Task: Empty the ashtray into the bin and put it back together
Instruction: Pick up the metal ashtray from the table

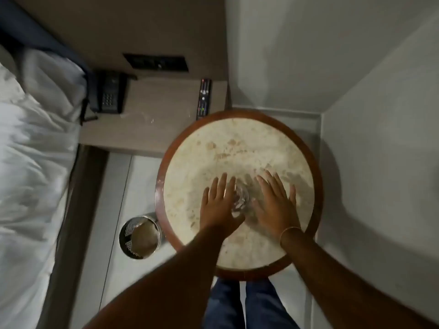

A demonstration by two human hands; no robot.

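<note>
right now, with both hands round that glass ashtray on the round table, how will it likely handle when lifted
The ashtray looks like clear glass, so probably rigid, heavy for its size and breakable if dropped. Its glossy surface may be slippery, so the left hand and right hand flanking it would suit a two-sided grip. Blur hides whether it is in parts; if so, the top could shift when tilted.

Hotel bedroom: bed (31, 138), bedside phone (110, 93), remote (203, 98).

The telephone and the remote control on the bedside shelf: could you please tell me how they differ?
The telephone is broad and blocky, while the remote control is long and slim. The telephone sits at the shelf's bed side; the remote control lies at the opposite edge, beside the round table. Both are dark and have buttons.
</note>
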